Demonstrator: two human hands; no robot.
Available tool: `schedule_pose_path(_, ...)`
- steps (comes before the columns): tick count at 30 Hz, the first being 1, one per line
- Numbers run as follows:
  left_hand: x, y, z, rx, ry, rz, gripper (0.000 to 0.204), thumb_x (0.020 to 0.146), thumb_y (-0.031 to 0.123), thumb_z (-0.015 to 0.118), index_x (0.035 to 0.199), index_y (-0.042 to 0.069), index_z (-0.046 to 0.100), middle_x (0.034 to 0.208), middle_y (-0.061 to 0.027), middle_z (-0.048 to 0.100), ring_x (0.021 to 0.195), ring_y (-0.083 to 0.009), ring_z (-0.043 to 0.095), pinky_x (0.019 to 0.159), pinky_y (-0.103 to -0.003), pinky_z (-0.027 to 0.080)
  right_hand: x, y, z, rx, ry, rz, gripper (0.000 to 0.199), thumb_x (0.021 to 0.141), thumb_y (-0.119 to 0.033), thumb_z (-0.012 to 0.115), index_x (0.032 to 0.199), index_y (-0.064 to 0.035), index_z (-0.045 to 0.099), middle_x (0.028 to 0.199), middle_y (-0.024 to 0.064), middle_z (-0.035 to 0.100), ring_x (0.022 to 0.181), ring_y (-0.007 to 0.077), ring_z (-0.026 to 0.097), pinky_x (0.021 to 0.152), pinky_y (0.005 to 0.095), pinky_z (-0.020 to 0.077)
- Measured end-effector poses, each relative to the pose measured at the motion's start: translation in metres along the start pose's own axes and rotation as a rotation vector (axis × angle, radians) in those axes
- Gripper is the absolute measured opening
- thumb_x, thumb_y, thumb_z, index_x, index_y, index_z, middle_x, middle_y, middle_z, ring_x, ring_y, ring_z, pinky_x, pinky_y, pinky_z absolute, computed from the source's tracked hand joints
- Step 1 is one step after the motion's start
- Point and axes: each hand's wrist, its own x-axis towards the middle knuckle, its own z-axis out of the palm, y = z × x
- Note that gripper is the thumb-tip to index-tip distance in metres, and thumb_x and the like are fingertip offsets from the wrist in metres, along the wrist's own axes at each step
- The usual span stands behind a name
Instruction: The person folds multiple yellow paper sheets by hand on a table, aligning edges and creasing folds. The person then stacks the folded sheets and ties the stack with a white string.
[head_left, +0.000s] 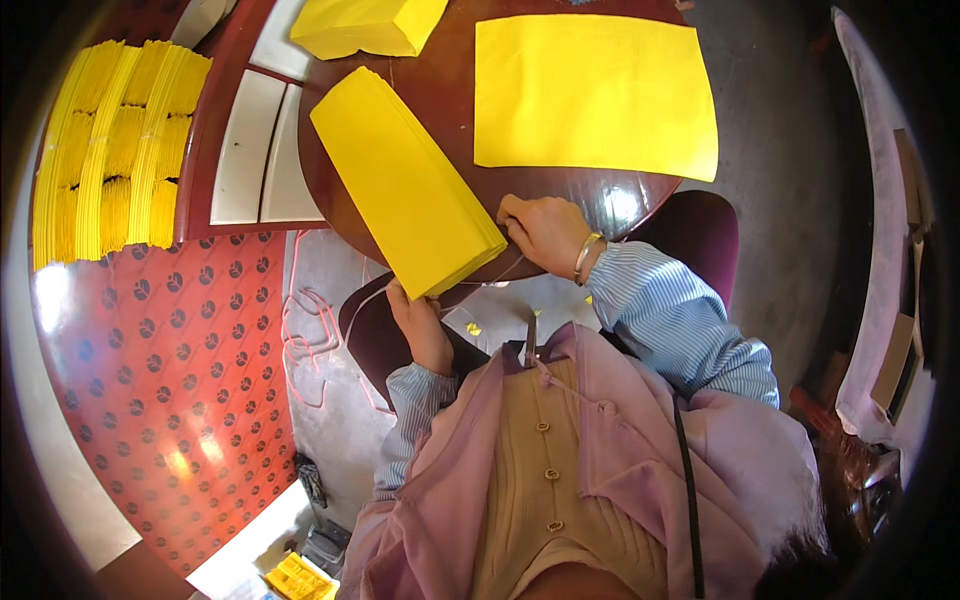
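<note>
A long, thick stack of folded yellow paper (400, 180) lies aslant on the round dark-red table (450, 80), its near end reaching the table edge. Just below the stack's near left corner is my left hand (422, 328), fingers closed, with a thin pale string at its fingertips. My right hand (550, 232) is closed beside the stack's near right corner. A thin string also runs from under it towards the stack's near end. How the string passes around the paper is hidden.
A flat yellow sheet pile (596, 95) covers the table's right side; another yellow stack (370, 25) is at the far edge. Tied yellow bundles (120, 150) stand at the far left. Loops of pink-white string (312, 335) hang left of my knee, beside a red patterned panel (180, 370).
</note>
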Motion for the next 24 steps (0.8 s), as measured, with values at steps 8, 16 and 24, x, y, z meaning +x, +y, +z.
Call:
schedule_pose_path(8,0.013,-0.014,-0.004,0.28,0.021,0.257,0.013,0.109,0.019,0.053,0.114,0.007,0.055,0.093,0.0005,0.057,0.068,-0.0037,0.043,0.058,-0.023,0.034,0.007,-0.012,-0.006,-0.262,-0.077,-0.184,0.017,0.093,-0.014,0.06,0.108,-0.0066,0.062,0.094,0.0187,0.076,0.086,0.0401,0.075,0.072,0.0497,0.0597)
schedule_pose_path(16,0.007,-0.007,-0.015,0.022,-0.014,-0.045,0.022,0.112,0.031,0.053,0.111,0.009,0.055,0.092,0.0005,0.061,0.076,-0.0087,0.057,0.064,-0.023,0.043,0.016,-0.002,-0.014,-0.094,-0.079,-0.007,0.017,0.098,-0.024,0.061,0.105,-0.0088,0.064,0.089,0.0192,0.075,0.084,0.0419,0.073,0.073,0.0521,0.0576)
schedule_pose_path(24,0.007,-0.008,-0.023,-0.109,-0.179,-0.248,0.016,0.109,0.018,0.055,0.119,0.007,0.061,0.097,-0.0027,0.069,0.085,-0.0135,0.066,0.064,-0.023,0.044,0.021,0.002,-0.008,-0.032,-0.065,-0.037,0.022,0.095,-0.031,0.063,0.097,-0.0107,0.072,0.091,0.0182,0.076,0.09,0.04,0.073,0.08,0.0513,0.0578)
